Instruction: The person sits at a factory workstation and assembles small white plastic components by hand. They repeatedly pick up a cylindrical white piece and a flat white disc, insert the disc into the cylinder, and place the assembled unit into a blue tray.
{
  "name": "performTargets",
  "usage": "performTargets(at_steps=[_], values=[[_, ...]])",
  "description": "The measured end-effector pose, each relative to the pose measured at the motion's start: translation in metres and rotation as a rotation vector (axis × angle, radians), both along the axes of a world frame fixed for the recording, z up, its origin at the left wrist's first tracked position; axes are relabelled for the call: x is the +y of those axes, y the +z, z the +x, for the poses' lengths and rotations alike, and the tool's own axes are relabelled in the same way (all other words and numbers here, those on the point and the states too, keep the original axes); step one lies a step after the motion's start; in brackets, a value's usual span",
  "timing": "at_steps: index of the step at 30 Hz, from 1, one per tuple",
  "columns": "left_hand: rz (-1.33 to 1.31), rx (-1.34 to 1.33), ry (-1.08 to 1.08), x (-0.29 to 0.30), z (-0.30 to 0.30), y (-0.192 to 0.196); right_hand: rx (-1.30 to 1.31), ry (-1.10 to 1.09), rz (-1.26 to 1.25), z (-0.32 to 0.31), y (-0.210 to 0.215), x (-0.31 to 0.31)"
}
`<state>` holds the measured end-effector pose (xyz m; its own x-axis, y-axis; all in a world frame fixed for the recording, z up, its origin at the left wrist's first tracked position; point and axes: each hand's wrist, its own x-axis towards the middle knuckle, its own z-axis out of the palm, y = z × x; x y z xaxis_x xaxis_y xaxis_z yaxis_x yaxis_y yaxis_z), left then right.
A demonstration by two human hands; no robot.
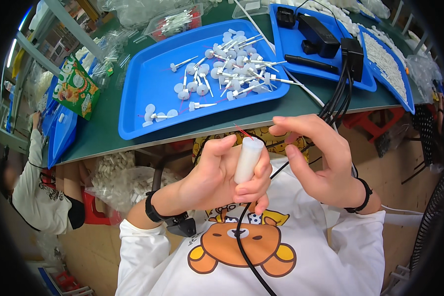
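Observation:
My left hand (222, 172) is wrapped round a white plastic cylinder (248, 160), held nearly upright just off the table's front edge. Thin red strands (242, 131) stick out of its top end. To the right, my right hand (320, 160) hovers apart from the cylinder, its thumb and fingers spread and curved, with nothing seen between them. Beyond both hands, a blue tray (148, 59) holds a loose heap of small parts (237, 61) with white discs and thin pale stems. A few of these parts lie singly toward the tray's near left side.
Right of the tray, another blue tray (281, 37) carries black adapters (318, 37), with dark cables (341, 84) hanging over the edge. A third tray (404, 98) holds white pieces. On the left stands a green snack bag (76, 88). Another person's sleeve (32, 158) shows at far left.

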<state>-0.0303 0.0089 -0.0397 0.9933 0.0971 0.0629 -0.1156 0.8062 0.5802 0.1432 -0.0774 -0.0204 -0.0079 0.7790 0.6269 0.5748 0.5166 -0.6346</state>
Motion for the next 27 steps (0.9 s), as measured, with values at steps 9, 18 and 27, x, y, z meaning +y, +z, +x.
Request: performTargets(at_steps=[9, 18, 27], values=[[0.004, -0.024, 0.005, -0.001, 0.0, -0.003, -0.082, 0.067, 0.027, 0.003, -0.001, 0.0], [0.13, -0.012, 0.187, -0.003, 0.003, -0.003, -0.045, -0.013, 0.024, 0.004, 0.004, -0.007], [0.21, -0.012, 0.411, -0.003, 0.004, -0.001, -0.126, 0.451, 0.182, -0.005, 0.008, -0.021]])
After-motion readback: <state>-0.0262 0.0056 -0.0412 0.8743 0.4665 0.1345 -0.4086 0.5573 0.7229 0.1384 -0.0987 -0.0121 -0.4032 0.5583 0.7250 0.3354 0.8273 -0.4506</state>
